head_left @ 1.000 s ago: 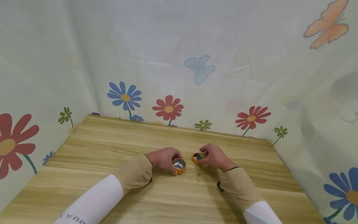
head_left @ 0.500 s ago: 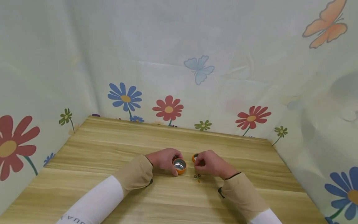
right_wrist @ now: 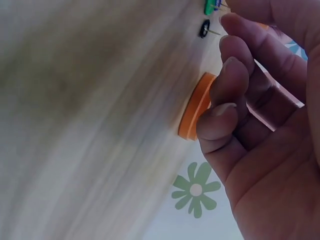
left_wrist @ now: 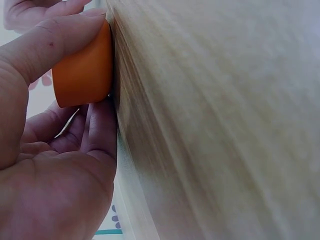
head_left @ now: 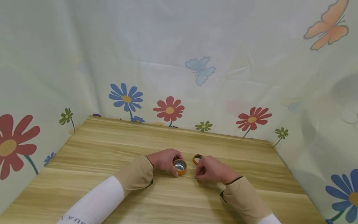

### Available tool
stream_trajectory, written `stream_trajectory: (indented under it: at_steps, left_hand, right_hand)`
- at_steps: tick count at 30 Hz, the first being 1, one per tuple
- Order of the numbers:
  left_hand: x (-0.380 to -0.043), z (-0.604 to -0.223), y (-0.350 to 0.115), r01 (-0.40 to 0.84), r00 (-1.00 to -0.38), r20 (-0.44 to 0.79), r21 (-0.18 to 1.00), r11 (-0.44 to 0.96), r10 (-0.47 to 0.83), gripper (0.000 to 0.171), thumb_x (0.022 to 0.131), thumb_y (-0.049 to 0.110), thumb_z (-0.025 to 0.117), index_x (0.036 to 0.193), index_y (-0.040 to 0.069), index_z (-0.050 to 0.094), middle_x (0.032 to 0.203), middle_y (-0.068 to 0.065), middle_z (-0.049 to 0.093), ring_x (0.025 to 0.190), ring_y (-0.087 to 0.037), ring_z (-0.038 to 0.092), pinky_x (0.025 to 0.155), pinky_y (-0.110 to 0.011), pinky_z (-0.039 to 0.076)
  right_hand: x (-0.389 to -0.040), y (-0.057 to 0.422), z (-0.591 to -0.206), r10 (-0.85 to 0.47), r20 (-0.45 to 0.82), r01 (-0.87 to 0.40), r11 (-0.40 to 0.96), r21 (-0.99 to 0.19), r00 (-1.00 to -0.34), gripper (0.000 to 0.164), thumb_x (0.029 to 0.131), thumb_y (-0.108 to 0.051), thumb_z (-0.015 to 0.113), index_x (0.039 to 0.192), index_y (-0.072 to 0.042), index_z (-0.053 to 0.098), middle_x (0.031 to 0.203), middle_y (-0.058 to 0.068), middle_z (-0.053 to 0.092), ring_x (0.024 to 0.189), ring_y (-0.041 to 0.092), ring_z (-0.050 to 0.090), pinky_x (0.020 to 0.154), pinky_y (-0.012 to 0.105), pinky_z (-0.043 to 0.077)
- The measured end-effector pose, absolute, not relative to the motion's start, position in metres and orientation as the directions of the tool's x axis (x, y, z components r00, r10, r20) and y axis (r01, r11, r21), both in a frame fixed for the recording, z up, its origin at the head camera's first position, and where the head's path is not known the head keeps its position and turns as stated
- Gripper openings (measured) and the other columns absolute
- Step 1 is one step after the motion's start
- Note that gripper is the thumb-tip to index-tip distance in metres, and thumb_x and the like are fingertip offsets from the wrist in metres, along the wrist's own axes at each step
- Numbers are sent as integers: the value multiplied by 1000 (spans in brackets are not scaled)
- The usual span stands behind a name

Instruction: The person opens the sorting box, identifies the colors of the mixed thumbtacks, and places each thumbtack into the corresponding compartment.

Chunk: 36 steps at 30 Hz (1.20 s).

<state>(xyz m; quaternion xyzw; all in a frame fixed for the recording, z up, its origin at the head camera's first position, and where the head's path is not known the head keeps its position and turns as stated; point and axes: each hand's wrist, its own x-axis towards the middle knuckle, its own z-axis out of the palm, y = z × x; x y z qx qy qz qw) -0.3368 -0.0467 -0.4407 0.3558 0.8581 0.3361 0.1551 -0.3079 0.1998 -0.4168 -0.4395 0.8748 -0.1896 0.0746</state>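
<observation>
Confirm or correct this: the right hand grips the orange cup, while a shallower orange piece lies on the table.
Wrong hand: the head view shows the left hand gripping the orange cup, not the right hand. The shallower orange piece does lie on the table.

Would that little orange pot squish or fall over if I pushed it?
The orange pot probably won't squish: its inside shines like metal. It likely won't tip easily either, because it's low and stands upright on the table. On its side, though, it might roll, since it's round.
</observation>
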Motion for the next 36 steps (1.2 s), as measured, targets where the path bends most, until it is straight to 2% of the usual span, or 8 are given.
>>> stream_trajectory:
  at_steps: [11,20,27,36]
  left_hand:
    - [-339,-443,-46,484,-702,-38,707,515,712,48,62,12,88,100,14,59,92,6,60,87,-14,57,75,-22,44]
    - [-337,-443,-46,490,-709,-30,698,522,705,48,62,13,88,100,14,58,90,7,59,85,-11,56,74,-22,44]
    - [-338,-443,-46,480,-718,-43,693,538,695,48,62,13,88,100,15,58,91,8,58,85,-10,55,74,-22,44]
    - [-338,-442,-46,480,-714,-37,701,528,699,48,62,13,88,100,14,59,90,7,59,86,-13,56,73,-22,45]
  right_hand:
    - [-308,202,-421,-789,49,-740,551,-386,-612,15,74,-9,73,72,-22,66,66,-16,58,58,-2,53,53,19,46]
    - [-309,203,-422,-797,47,-756,551,-354,-603,17,72,-6,71,68,-22,65,64,-17,56,57,-3,51,52,19,45]
    - [-308,203,-419,-796,34,-741,547,-390,-605,15,72,-8,72,71,-22,66,65,-15,58,58,-2,52,52,19,46]
    - [-310,199,-421,-816,62,-770,514,-378,-575,16,73,-10,74,72,-22,64,66,-15,57,59,-1,52,54,18,45]
